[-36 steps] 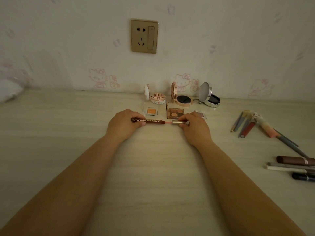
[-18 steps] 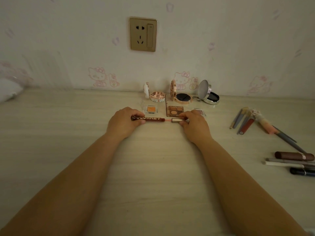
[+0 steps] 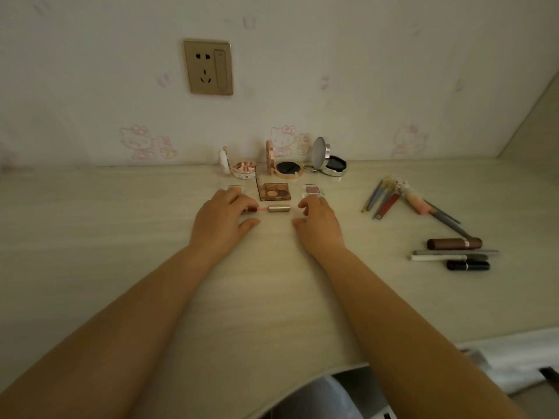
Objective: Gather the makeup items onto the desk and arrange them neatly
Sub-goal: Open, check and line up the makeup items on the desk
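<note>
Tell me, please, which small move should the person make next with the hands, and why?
Probably the right hand, open and touching nothing, should reach right for the loose brushes and lip gloss. The gold-capped tube already lies flat below the eyeshadow palette, under the left hand, while that pile lies crossed and unsorted.

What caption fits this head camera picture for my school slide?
Left hand rests on a lip gloss tube lying on the desk; open right hand beside it.
</note>
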Tool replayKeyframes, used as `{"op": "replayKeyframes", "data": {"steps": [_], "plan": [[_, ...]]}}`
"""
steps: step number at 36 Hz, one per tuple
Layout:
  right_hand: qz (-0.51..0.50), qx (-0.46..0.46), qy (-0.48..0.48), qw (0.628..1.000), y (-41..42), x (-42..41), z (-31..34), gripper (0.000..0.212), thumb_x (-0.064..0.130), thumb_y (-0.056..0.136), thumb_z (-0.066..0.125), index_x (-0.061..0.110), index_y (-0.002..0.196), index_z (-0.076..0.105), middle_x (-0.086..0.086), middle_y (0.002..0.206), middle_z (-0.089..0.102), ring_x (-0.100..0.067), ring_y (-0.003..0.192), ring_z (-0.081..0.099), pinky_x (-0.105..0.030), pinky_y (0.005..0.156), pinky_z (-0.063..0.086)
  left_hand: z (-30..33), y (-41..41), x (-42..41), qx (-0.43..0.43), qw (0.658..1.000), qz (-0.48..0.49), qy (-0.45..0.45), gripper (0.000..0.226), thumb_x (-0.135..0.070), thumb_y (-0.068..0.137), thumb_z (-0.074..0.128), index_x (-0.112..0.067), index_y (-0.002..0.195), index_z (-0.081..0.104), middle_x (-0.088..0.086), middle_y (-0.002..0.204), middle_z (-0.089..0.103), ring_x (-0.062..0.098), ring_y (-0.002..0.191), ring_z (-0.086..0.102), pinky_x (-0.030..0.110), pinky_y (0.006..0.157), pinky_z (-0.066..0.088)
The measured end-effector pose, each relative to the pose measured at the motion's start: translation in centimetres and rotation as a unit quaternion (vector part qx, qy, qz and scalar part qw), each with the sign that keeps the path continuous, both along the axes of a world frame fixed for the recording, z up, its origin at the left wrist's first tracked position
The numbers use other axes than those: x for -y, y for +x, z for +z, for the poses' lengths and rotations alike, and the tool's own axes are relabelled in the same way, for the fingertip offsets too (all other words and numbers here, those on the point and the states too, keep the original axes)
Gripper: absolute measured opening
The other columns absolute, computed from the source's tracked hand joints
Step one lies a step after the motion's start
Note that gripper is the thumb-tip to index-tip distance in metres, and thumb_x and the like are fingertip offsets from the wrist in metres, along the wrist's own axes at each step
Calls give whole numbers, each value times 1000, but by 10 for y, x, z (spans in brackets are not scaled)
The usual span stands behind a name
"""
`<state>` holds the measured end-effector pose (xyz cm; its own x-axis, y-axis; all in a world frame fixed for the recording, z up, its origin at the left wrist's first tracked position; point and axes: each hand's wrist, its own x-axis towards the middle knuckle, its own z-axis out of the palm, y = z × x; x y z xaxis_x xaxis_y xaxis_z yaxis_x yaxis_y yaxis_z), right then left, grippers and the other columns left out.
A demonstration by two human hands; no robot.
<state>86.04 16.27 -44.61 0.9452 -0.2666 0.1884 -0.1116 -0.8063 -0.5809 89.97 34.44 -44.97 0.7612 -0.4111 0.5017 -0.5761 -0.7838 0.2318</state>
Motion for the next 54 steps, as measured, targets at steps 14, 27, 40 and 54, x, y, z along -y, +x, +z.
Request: {"op": "replayKeyframes", "data": {"steps": [14,27,40,54], "plan": [[-99,21,-21,995,-49,84,0,20,12,93,47,13,108,61,-6,115,57,-22,103,55,-29,84,42,1,-43,127,-60,993,-96,17,22,-33,92,53,-26,112,61,-6,110,58,14,105,50,26,75,38],[-134,-20,-113,984,-61,133,4,27,9,93,47,11,117,59,-8,120,54,-22,111,53,-30,94,42,0,-34,212,-80,995,-63,10,29,-35,91,53,-23,116,59,1,113,58,21,106,50,33,79,42],[-140,-11,-108,984,-58,135,2,25,12,95,46,11,116,58,-8,120,52,-22,111,50,-29,88,42,0,-21,240,-77,997,17,10,27,-39,89,54,-21,108,62,3,107,61,23,102,52,35,78,43],[-143,1,-46,989,-55,121,9,28,22,98,38,13,120,54,-11,117,60,-27,108,56,-35,87,43,8,-38,134,-152,972,27,-178,19,-32,89,61,-19,102,67,-8,95,67,7,86,60,22,75,47]]}}
